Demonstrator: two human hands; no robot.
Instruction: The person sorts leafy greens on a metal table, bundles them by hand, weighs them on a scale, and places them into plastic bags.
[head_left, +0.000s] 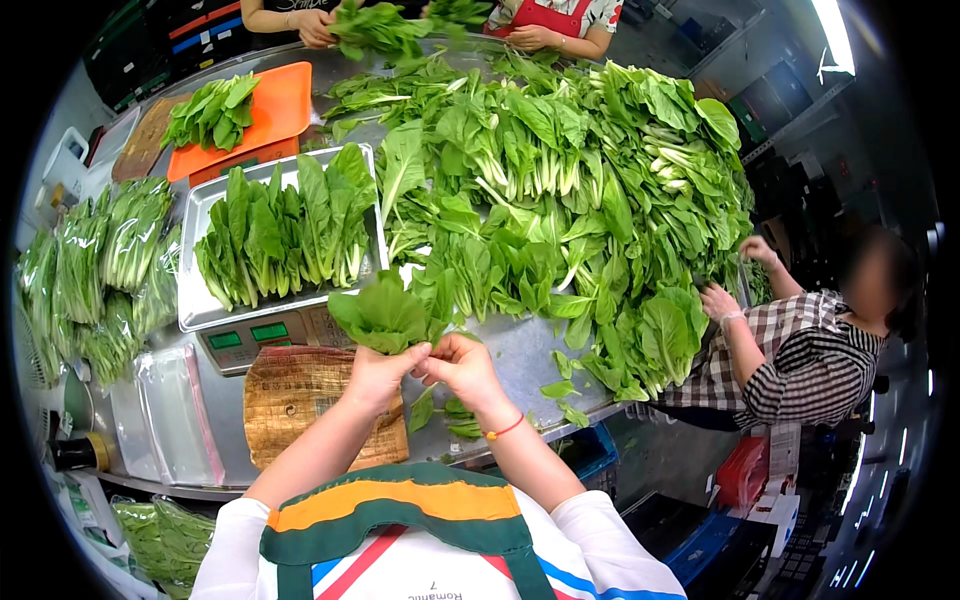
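My left hand grips a small bunch of leafy greens, its broad leaves fanned out above the fingers. Beside it, my right hand meets the left thumb at the base of the bunch, with fingers bent inward. Whether the right fingers pinch a stem is hidden. Left of the bunch, a metal tray on a digital scale carries a row of upright greens. A large heap of loose greens spreads over the metal table beyond my hands. Below my wrists lies a brown woven sack.
Bagged greens pile up at the left, above clear plastic bags. An orange tray with a few greens stands behind the scale. One co-worker handles greens at the right; the hands of two others show across the table.
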